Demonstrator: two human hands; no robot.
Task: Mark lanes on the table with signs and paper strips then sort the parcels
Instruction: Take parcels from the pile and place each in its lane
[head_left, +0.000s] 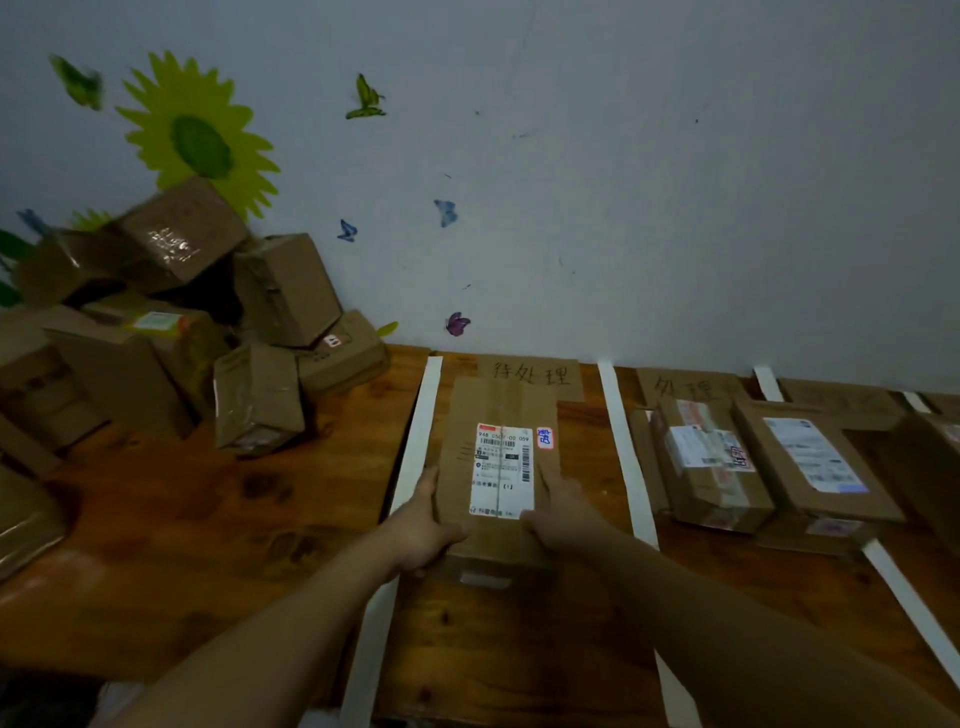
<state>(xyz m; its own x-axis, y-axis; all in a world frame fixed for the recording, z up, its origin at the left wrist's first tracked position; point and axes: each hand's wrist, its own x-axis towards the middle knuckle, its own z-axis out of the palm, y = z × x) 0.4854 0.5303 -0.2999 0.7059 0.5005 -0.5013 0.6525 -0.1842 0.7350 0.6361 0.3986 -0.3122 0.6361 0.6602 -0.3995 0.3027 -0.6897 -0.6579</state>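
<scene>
The parcel is gripped at its near side edges by the left hand and right hand, in the lane before the sign. It is judged stiff and light (flat cardboard), so the edges are favoured.

- On the far sign, handwritten: "待处理".
- On the next sign to its right: "处理", faint.
- On the parcel, a white label: "948 0507 00 059" above a barcode, "[1]" lower down.
- On the sticker beside the label: blue handwriting, unreadable.
</scene>
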